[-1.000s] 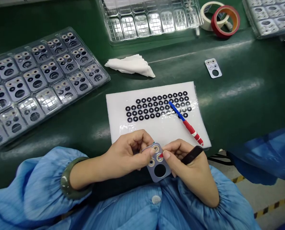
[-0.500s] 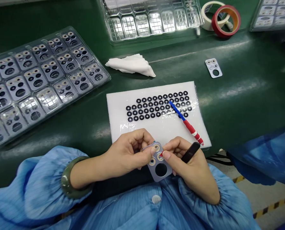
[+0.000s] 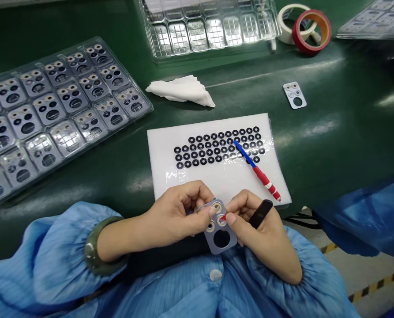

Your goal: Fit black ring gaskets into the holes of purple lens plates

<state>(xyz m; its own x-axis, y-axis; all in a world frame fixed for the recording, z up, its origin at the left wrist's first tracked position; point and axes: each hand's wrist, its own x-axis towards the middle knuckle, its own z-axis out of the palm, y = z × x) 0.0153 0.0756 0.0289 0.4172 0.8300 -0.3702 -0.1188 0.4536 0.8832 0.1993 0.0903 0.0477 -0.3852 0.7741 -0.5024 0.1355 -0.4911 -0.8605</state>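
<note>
My left hand (image 3: pixel 183 212) pinches the upper left of a grey plate (image 3: pixel 213 243) that has ringed holes and one large dark hole. In my right hand (image 3: pixel 256 229) is a black-handled tool (image 3: pixel 261 213); its red tip touches the plate near a ringed hole, and my fingers rest at the plate's right edge. Beyond my hands lies a white foam sheet (image 3: pixel 163 154) with rows of black rings (image 3: pixel 203 153). A blue and red stick (image 3: pixel 263 176) lies across the sheet's right part.
A tray of grey plates (image 3: pixel 99 128) stands at the left. Farther back are a clear tray (image 3: pixel 197 48), two tape rolls (image 3: pixel 327 33), a white cloth (image 3: pixel 181 89) and a single plate (image 3: pixel 295 96). Another tray (image 3: pixel 375 22) and a blue sleeve (image 3: pixel 369 216) are at the right.
The held plate and my right hand have shifted slightly down. The tray at the far right has moved and looks tilted. Both hands keep their grip.
</note>
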